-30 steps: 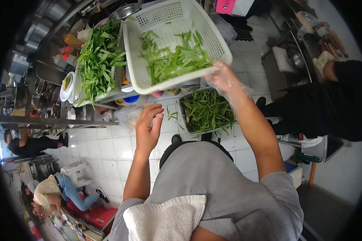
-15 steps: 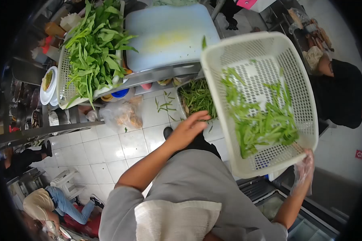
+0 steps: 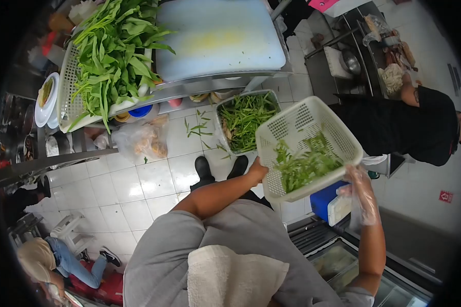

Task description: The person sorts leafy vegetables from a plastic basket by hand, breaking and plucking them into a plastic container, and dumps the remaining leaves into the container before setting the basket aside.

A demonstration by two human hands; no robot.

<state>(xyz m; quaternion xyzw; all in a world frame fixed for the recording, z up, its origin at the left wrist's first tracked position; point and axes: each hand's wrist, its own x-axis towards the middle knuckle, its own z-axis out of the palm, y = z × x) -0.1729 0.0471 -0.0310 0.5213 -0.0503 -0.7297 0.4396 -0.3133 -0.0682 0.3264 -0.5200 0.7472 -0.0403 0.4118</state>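
Note:
I hold a white perforated plastic basket (image 3: pixel 343 128) in front of me, tilted, with loose green leaves and cut stems (image 3: pixel 307 166) in its lower part. My bare left hand (image 3: pixel 257 171) grips the rim on the left side. At the lower right corner, my right hand (image 3: pixel 361 192), in a clear plastic glove, has hold of the rim. Just beyond the basket, a grey bin (image 3: pixel 221 120) on the floor is full of green stems and trimmings (image 3: pixel 248 117).
A white cutting board (image 3: pixel 220 43) lies on the counter beside another basket (image 3: pixel 69 97) heaped with leafy greens (image 3: pixel 115 56). A plastic bag (image 3: pixel 141 138) and scattered leaves (image 3: pixel 197 125) are on the tiled floor. One person in black (image 3: pixel 420 123) stands right; another sits lower left (image 3: pixel 61 261).
The basket has dropped lower and away from me, and its greens have shifted. My left hand, apart from it before, now grips its rim. My right hand has kept hold.

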